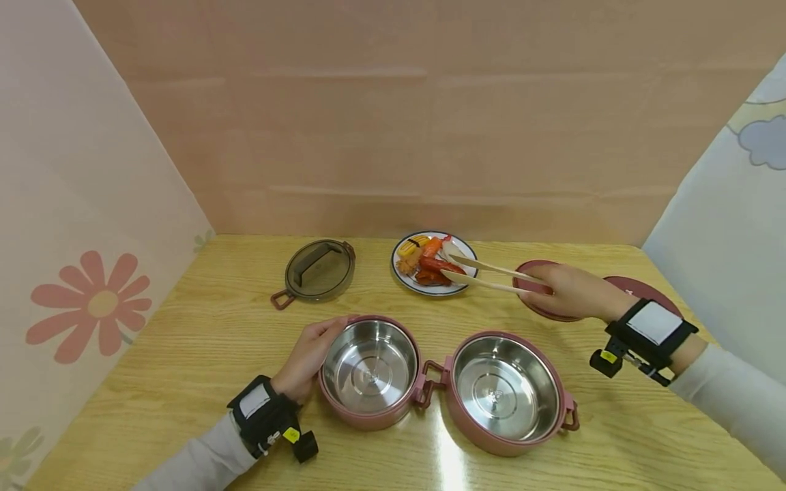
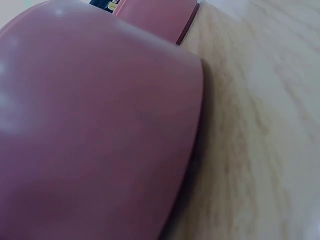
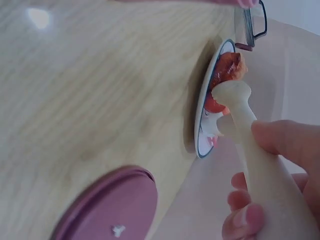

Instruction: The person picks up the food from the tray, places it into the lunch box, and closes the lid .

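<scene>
My left hand (image 1: pixel 314 358) holds the left side of a small pink pot (image 1: pixel 331 399) with a steel inside; its fingers lie along the rim, and the grip on the far side is hidden. In the left wrist view, the pot's pink outer wall (image 2: pixel 100 125) fills most of the picture. With my right hand (image 1: pixel 571 292) I grip pale tongs (image 3: pixel 252 135), their arms spread apart. The tong tips are over a white plate (image 1: pixel 437 291) with a dark rim. On the plate lie a red lobster-like piece (image 1: pixel 437 264), a yellow piece (image 1: pixel 410 247) and other food pieces.
A second pink pot (image 1: pixel 500 443) stands to the right, its handle meeting the first pot's. A see-through lid (image 1: pixel 325 276) with a dark handle lies back left. Two dark-red round pieces (image 1: pixel 537 310) (image 1: pixel 645 290) lie under and behind my right arm. Paper-covered walls (image 1: pixel 430 136) enclose the table.
</scene>
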A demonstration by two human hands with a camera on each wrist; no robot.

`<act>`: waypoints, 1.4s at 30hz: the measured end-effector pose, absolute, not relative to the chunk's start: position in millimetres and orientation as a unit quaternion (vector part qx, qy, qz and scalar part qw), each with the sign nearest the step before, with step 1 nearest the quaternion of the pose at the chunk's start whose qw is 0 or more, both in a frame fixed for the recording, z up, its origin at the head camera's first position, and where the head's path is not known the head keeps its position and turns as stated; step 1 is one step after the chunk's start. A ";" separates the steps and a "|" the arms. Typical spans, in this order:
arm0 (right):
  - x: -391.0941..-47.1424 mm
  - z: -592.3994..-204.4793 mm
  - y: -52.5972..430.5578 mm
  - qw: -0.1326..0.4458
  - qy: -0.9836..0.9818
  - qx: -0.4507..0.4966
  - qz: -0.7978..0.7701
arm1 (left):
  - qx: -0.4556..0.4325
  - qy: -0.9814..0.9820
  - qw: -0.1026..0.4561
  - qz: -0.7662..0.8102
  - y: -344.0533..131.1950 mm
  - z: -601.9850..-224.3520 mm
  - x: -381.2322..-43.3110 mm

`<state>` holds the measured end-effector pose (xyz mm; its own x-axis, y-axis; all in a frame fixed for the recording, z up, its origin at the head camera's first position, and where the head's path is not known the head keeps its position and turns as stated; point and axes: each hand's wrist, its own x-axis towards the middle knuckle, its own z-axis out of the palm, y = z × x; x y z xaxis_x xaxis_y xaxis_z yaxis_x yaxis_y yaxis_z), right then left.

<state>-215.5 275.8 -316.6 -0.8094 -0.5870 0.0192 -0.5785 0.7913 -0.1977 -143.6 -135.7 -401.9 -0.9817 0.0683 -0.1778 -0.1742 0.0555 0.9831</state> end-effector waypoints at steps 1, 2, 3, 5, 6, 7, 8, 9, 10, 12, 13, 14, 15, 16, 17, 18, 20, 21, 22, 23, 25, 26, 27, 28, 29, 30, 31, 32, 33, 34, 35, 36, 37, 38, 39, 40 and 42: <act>-216.7 -314.6 274.9 0.019 0.946 -0.308 -0.097 | -0.036 0.720 0.089 0.687 -135.9 -402.0 -144.2; -218.2 -313.1 274.3 0.015 0.945 -0.312 -0.094 | -0.037 0.721 0.089 0.686 -136.1 -402.0 -144.7; -219.6 -311.4 273.7 0.009 0.945 -0.315 -0.089 | -0.040 0.722 0.089 0.685 -136.3 -401.9 -145.2; -222.2 -308.6 272.2 -0.003 0.944 -0.321 -0.076 | -0.041 0.725 0.087 0.682 -136.8 -402.2 -146.2; -223.2 -307.3 271.5 -0.005 0.944 -0.323 -0.071 | -0.044 0.727 0.087 0.680 -137.0 -402.3 -146.7; -223.8 -306.1 270.9 -0.008 0.944 -0.323 -0.063 | -0.045 0.728 0.087 0.679 -137.1 -402.4 -147.4; -224.4 -305.0 270.3 -0.008 0.945 -0.321 -0.056 | -0.045 0.730 0.086 0.676 -137.2 -402.3 -147.8; -224.9 -304.3 269.5 -0.008 0.946 -0.321 -0.051 | -0.045 0.732 0.085 0.675 -137.3 -402.1 -148.2; -225.7 -304.1 268.8 -0.008 0.946 -0.321 -0.047 | -0.045 0.733 0.085 0.673 -137.5 -402.0 -148.6; -227.1 -304.0 266.8 -0.006 0.946 -0.323 -0.040 | -0.047 0.735 0.085 0.671 -137.7 -401.8 -149.4; -228.1 -304.3 265.5 -0.006 0.945 -0.325 -0.036 | -0.049 0.735 0.085 0.671 -138.0 -401.7 -149.9; -229.3 -304.9 264.1 -0.005 0.944 -0.328 -0.032 | -0.051 0.736 0.085 0.669 -138.3 -401.5 -150.4; -230.2 -305.2 262.7 -0.006 0.943 -0.332 -0.028 | -0.052 0.737 0.084 0.668 -138.6 -401.3 -151.0; -231.2 -305.5 261.2 -0.004 0.943 -0.333 -0.025 | -0.056 0.739 0.083 0.666 -139.1 -401.3 -151.9; -231.7 -305.3 259.7 -0.002 0.943 -0.332 -0.023 | -0.061 0.742 0.081 0.663 -139.5 -401.2 -152.8; -232.6 -305.2 258.5 0.002 0.944 -0.331 -0.022 | -0.064 0.740 0.079 0.664 -139.8 -401.0 -153.9; -233.8 -304.1 256.2 0.015 0.945 -0.327 -0.025 | -0.071 0.746 0.070 0.658 -140.6 -400.5 -156.3; -234.2 -303.4 255.4 0.022 0.945 -0.325 -0.029 | -0.073 0.746 0.065 0.659 -140.9 -400.4 -157.7; -234.7 -302.6 254.7 0.029 0.945 -0.323 -0.032 | -0.075 0.745 0.060 0.660 -141.1 -400.4 -159.3; -235.3 -301.8 254.2 0.036 0.945 -0.324 -0.033 | -0.075 0.743 0.057 0.662 -141.2 -400.3 -160.6; -236.9 -300.6 253.9 0.046 0.942 -0.330 -0.036 | -0.076 0.742 0.049 0.664 -140.9 -400.4 -163.5; -237.7 -300.1 254.0 0.051 0.941 -0.332 -0.036 | -0.077 0.740 0.048 0.666 -140.7 -400.8 -165.1; -238.4 -299.3 254.1 0.055 0.939 -0.337 -0.040 | -0.074 0.737 0.047 0.670 -140.6 -401.3 -166.8; -239.2 -298.6 254.1 0.059 0.937 -0.342 -0.044 | -0.073 0.735 0.046 0.672 -140.8 -401.5 -167.9; -240.0 -297.6 253.7 0.063 0.935 -0.347 -0.047 | -0.074 0.731 0.046 0.676 -141.0 -401.7 -168.9; -240.4 -296.2 253.1 0.069 0.934 -0.347 -0.051 | -0.077 0.731 0.045 0.677 -141.1 -401.9 -170.2; -240.8 -294.7 252.7 0.076 0.934 -0.346 -0.055 | -0.076 0.729 0.043 0.680 -141.2 -402.3 -171.9; -241.2 -293.0 252.6 0.084 0.933 -0.344 -0.059 | -0.075 0.728 0.042 0.680 -141.0 -402.5 -173.3; -241.8 -291.4 252.4 0.085 0.932 -0.347 -0.058 | -0.075 0.726 0.038 0.682 -140.6 -402.8 -174.8; -242.2 -290.2 252.3 0.088 0.933 -0.345 -0.055 | -0.078 0.726 0.034 0.682 -139.9 -402.8 -175.9; -242.9 -289.0 252.2 0.087 0.932 -0.348 -0.050 | -0.082 0.727 0.031 0.681 -139.4 -402.8 -177.2; -243.6 -288.3 252.2 0.086 0.932 -0.350 -0.046 | -0.084 0.729 0.028 0.679 -138.8 -403.0 -178.5; -244.3 -287.9 252.5 0.082 0.931 -0.353 -0.041 | -0.085 0.728 0.025 0.680 -138.2 -403.4 -179.6; -245.1 -287.8 252.9 0.078 0.930 -0.358 -0.038 | -0.089 0.728 0.024 0.679 -137.6 -403.6 -180.2; -245.8 -287.7 252.8 0.073 0.929 -0.362 -0.034 | -0.091 0.728 0.023 0.679 -137.2 -403.5 -180.4; -246.1 -287.5 252.7 0.072 0.929 -0.362 -0.033 | -0.093 0.729 0.024 0.678 -137.0 -403.7 -180.6; -246.7 -287.6 252.5 0.065 0.928 -0.367 -0.027 | -0.096 0.728 0.026 0.679 -136.9 -403.8 -180.4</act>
